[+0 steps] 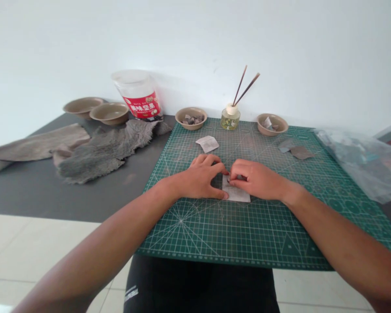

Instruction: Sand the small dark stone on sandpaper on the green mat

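A small pale square sheet [239, 194] lies on the green cutting mat [247, 234] in front of me. My left hand [203, 177] has its thumb and fingers apart, with the thumb tip on the sheet's lower left edge and a fingertip at its upper left. My right hand [256, 179] is pinched over the sheet's upper part, on something small and dark that I cannot make out. Beyond my left hand lies another pale creased piece [207, 144].
Along the wall stand a bowl of dark pieces [191, 119], a reed diffuser [230, 117] and a second filled bowl [272, 124]. Two bowls [109, 114], a plastic tub [138, 95] and grey cloths [97, 152] are at left. Scraps [301, 152] and a plastic bag [361, 161] lie right.
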